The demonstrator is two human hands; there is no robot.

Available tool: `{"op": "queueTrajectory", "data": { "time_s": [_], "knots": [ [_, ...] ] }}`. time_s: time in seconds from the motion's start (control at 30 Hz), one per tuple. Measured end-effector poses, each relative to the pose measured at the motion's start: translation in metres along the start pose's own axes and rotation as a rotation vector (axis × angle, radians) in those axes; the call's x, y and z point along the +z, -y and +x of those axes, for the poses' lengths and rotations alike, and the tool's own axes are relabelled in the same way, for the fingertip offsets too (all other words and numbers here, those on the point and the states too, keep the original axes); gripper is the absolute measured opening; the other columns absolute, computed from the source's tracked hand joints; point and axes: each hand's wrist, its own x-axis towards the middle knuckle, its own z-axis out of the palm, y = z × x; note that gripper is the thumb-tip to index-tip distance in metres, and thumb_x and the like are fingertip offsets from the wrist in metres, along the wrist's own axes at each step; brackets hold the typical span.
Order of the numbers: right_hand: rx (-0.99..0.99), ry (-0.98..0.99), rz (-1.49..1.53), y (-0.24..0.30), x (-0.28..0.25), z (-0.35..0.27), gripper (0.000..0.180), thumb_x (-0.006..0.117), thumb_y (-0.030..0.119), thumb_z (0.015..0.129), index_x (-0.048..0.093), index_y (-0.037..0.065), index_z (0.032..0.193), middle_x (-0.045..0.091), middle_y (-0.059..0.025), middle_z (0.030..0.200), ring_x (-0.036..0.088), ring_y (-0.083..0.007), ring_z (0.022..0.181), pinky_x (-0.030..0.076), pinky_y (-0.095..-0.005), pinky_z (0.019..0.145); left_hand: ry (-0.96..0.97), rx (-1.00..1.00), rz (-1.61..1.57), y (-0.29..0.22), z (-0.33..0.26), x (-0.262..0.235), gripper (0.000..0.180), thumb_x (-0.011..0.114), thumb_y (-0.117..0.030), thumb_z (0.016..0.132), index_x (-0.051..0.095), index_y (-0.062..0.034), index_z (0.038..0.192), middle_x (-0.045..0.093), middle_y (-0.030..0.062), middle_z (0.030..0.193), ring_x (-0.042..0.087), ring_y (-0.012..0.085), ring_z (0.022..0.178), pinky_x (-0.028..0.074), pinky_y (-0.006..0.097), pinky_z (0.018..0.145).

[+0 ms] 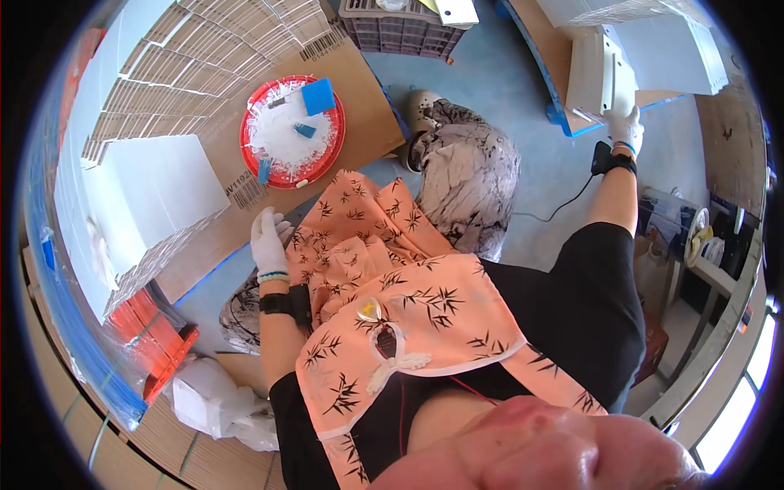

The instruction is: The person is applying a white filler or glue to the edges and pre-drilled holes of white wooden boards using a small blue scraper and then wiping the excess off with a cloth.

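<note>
My left hand (269,243), in a white glove, hovers beside the peach bamboo-print apron (347,220) at the edge of a cardboard sheet. Its fingers are loosely bent and apart, with nothing visible in them. Stretched far out to the right, my gloved right hand (625,131) touches the near end of a stack of white folded card pieces (594,73). Its fingers look spread, though the stack partly hides their tips. On the cardboard (359,106) sits a red round tub (244,147) with white flakes, a blue scraper (318,97) and smaller blue-ended tools.
Tall rows of white card pieces (184,73) stand on the left, near more white panels (163,188). A dark plastic crate (400,37) is at the back. A blue-edged pallet (558,114) bears the right-hand stack. A cable (572,202) runs from my right wrist.
</note>
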Motion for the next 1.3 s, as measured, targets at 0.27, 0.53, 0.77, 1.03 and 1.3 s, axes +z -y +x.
{"op": "queueTrajectory", "data": {
  "time_s": [0.27, 0.53, 0.77, 1.03, 1.3],
  "knots": [
    [-0.103, 0.015, 0.026, 0.024, -0.007, 0.062, 0.104, 0.076, 0.054, 0.067, 0.036, 0.011, 0.153, 0.057, -0.0281, 0.135, 0.057, -0.0402, 0.125, 0.046, -0.0451, 0.105, 0.099, -0.086, 0.074, -0.019, -0.013, 0.028, 0.046, 0.061, -0.035, 0.097, 0.058, -0.0005, 0.128, 0.065, 0.0112, 0.105, 0.063, 0.0147, 0.081, 0.055, 0.029, 0.074],
    [-0.119, 0.155, -0.019, 0.005, 0.023, 0.124, 0.098, 0.067, 0.069, 0.074, 0.044, 0.009, 0.147, 0.059, -0.0215, 0.136, 0.057, -0.0371, 0.126, 0.046, -0.0441, 0.104, 0.164, -0.134, 0.118, -0.013, 0.001, 0.021, 0.046, 0.061, -0.034, 0.098, 0.057, -0.0010, 0.130, 0.065, 0.0125, 0.108, 0.063, 0.0154, 0.083, 0.055, 0.030, 0.075],
    [-0.221, -0.157, -0.030, 0.029, 0.000, 0.121, 0.097, 0.070, 0.066, 0.076, 0.047, 0.001, 0.144, 0.057, -0.0248, 0.137, 0.057, -0.0387, 0.125, 0.044, -0.0434, 0.106, 0.191, -0.052, -0.050, -0.022, 0.009, 0.017, 0.039, 0.063, -0.029, 0.098, 0.060, -0.0003, 0.124, 0.068, 0.0078, 0.102, 0.064, 0.0130, 0.082, 0.054, 0.029, 0.074],
    [-0.566, 0.052, 0.883, 0.244, -0.128, -0.093, 0.071, 0.067, 0.039, 0.090, 0.047, -0.002, 0.144, 0.060, -0.0187, 0.134, 0.061, -0.0273, 0.118, 0.047, -0.0386, 0.103, -0.612, 0.457, -0.722, -0.065, 0.026, -0.072, 0.039, 0.062, -0.018, 0.097, 0.054, -0.0042, 0.133, 0.065, 0.0081, 0.110, 0.062, 0.0165, 0.096, 0.051, 0.031, 0.087],
    [-1.446, 0.765, 0.705, 0.454, -0.165, -0.395, 0.050, 0.063, 0.029, 0.095, 0.057, 0.001, 0.136, 0.064, -0.0152, 0.128, 0.059, -0.0241, 0.121, 0.045, -0.0346, 0.103, -0.837, 0.776, -0.408, -0.120, 0.067, -0.168, 0.050, 0.047, -0.033, 0.105, 0.048, 0.0041, 0.140, 0.058, 0.0157, 0.133, 0.055, 0.0235, 0.117, 0.040, 0.035, 0.104]
  ]
}}
